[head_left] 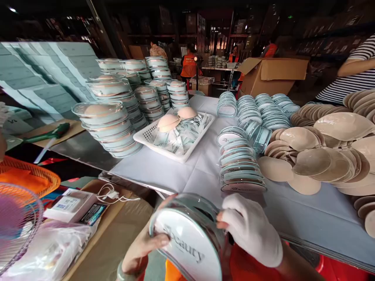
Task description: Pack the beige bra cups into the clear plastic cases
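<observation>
My left hand [148, 242] grips a rounded clear plastic case [183, 236] by its left side, thumb on the white face printed "beauty". The case is tilted on edge in front of my body. My right hand [250, 230], in a white glove with fingertips bare, is closed at the case's right rim; the exact bit it pinches is hidden. Just beyond stands a row of similar cases [241, 168] on the table. Beige bra cups [312, 160] lie heaped to the right. Further off, a white basket [184, 158] holds two cups and many small packets [190, 130].
Tall stacks of filled cases [105, 128] stand on the left, with more rows of cases [249, 109] at the back right. At lower left are a purple fan [17, 226], a white box [70, 205] and an orange basket [51, 181]. A carton [268, 76] and other people are behind.
</observation>
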Demonstrator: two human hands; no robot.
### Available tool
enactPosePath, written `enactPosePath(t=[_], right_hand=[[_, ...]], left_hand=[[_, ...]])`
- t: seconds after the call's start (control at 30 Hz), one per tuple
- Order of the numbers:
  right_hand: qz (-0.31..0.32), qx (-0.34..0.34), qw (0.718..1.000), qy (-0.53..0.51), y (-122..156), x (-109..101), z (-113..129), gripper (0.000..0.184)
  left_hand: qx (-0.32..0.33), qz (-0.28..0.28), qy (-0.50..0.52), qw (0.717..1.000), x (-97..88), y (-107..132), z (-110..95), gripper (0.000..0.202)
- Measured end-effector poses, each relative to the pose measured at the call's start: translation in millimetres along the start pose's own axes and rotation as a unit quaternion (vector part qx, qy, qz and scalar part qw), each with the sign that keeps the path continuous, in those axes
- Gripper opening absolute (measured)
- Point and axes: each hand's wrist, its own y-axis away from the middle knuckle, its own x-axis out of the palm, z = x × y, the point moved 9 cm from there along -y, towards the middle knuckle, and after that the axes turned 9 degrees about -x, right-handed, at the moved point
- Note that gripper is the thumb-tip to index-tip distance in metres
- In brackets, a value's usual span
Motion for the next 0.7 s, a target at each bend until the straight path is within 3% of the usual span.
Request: enactPosePath(t=[0.07, 0.13, 0.2, 0.27, 0.4, 0.43, 0.5, 0.6, 0.63, 0.7], right_hand=[[0.06, -0.035, 0.995, -0.077, -7, 26, -4, 0.023], [0.07, -0.069, 0.98, -0.171, -16, 46, -7, 0.021], [0.036, -0.072, 0.971, -0.226, -27, 49, -13, 0.017], [-0.005, -0.061, 0.969, -0.239, -34, 35, -20, 0.018], [-0.098, -0.042, 0.987, -0.116, -14, -38, -38, 0.035], [-0.097, -0.035, 0.992, -0.066, -1, -52, -45, 0.036], [-0.037, -0.011, 0.998, 0.042, 29, -60, -67, 0.043], [0.091, 0.027, 0.978, 0.185, 82, -44, -104, 0.044], [0.097, 0.036, 0.973, 0.208, 97, -40, -112, 0.039], [0.042, 0.069, 0.974, 0.211, 119, -42, -121, 0.02]], left_hand=[[0.006, 0.109, -0.128, 0.986, 23.1, -6, -19, 0.081], [0.039, 0.196, -0.259, 0.945, 43.3, -7, -31, 0.089], [0.095, 0.211, -0.33, 0.915, 52.0, -6, -42, 0.089], [0.152, 0.173, -0.378, 0.897, 52.4, -3, -53, 0.088], [0.319, 0.012, -0.406, 0.856, 26.5, -5, -72, 0.075], [0.362, -0.029, -0.415, 0.834, 14.8, -9, -74, 0.069], [0.407, -0.087, -0.463, 0.783, -11.0, -26, -69, 0.056], [0.343, -0.15, -0.561, 0.738, -55.7, -64, -56, 0.038], [0.308, -0.172, -0.586, 0.73, -68.3, -71, -54, 0.037], [0.249, -0.219, -0.612, 0.718, -80.8, -73, -56, 0.048]])
